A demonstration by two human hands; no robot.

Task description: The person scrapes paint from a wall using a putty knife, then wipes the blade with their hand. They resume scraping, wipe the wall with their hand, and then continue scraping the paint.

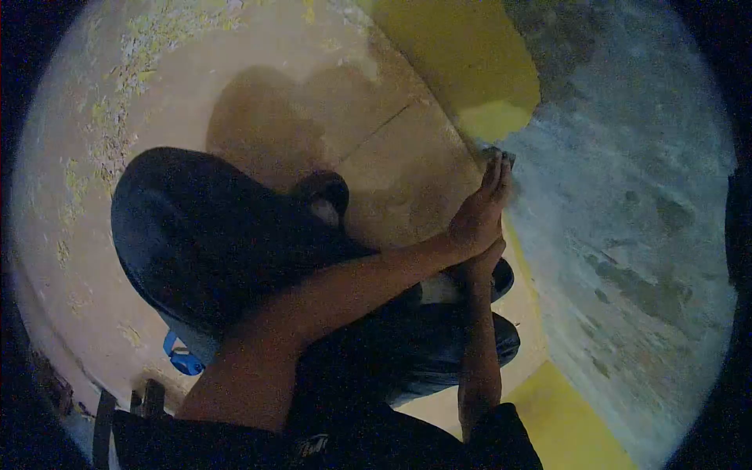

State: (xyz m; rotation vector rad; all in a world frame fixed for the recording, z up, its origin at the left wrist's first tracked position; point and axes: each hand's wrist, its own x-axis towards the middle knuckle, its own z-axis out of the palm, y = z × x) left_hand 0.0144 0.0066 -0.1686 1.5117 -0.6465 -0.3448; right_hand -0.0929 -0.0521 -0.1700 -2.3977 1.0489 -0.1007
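My left hand (479, 215) reaches across to the wall on the right, fingers drawn together and pointing up. At its fingertips is a small dark flat piece (505, 155), pressed at the border of yellow paint (493, 117) and bare grey wall (619, 235). The piece's kind cannot be made out. Just below, my right hand (484, 265) touches the heel of my left hand. Its fingers are mostly hidden behind the left hand, so their grip does not show.
My bent knees in dark trousers (211, 227) are over the pale floor (157, 313). Yellow paint flakes (129, 86) are scattered at the upper left. A blue object (184, 356) is beside my leg. Another yellow painted patch (576, 423) is at the lower right.
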